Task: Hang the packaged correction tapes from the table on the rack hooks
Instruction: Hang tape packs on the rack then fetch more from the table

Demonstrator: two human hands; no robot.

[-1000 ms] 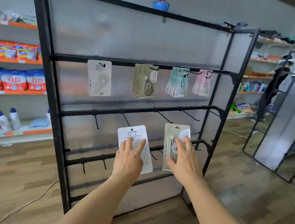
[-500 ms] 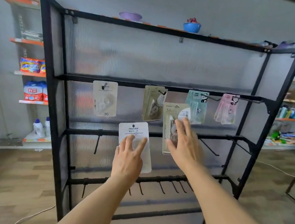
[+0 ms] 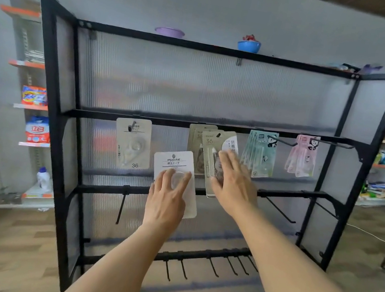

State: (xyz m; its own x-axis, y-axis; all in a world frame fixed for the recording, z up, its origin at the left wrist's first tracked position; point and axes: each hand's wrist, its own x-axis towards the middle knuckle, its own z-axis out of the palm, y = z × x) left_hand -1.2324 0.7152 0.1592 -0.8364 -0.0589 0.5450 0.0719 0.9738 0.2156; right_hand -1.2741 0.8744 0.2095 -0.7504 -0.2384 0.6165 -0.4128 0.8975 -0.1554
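Head view, nearest first: two bare forearms reach up and forward toward the rack [image 3: 43, 83]. The left hand [image 3: 166, 200] has its grip clamped on a white package [image 3: 177, 169], fingers spread over the front of the card, thumb side hidden; the card is held upright in front of the second rail, below and right of a hung beige package [image 3: 132, 143]. The right hand [image 3: 233, 184] has its grip clamped on a tan package [image 3: 214, 149], fingers flat on the blister; the card tilts slightly, its top hole near the upper rail [image 3: 241, 126], overlapping a stack of tan packages [image 3: 196, 131] already on a hook. Whether the hole is on the hook cannot be told.

Further right on the same rail hang green panda packages [image 3: 260, 155] and pink packages [image 3: 302, 157]. Bare hooks [image 3: 213, 268] project from the lower rail.

On top of the rack stand a purple bowl [image 3: 169, 31] and a blue bowl [image 3: 249, 45]. Behind, store shelves [image 3: 26, 106] carry detergent bags.
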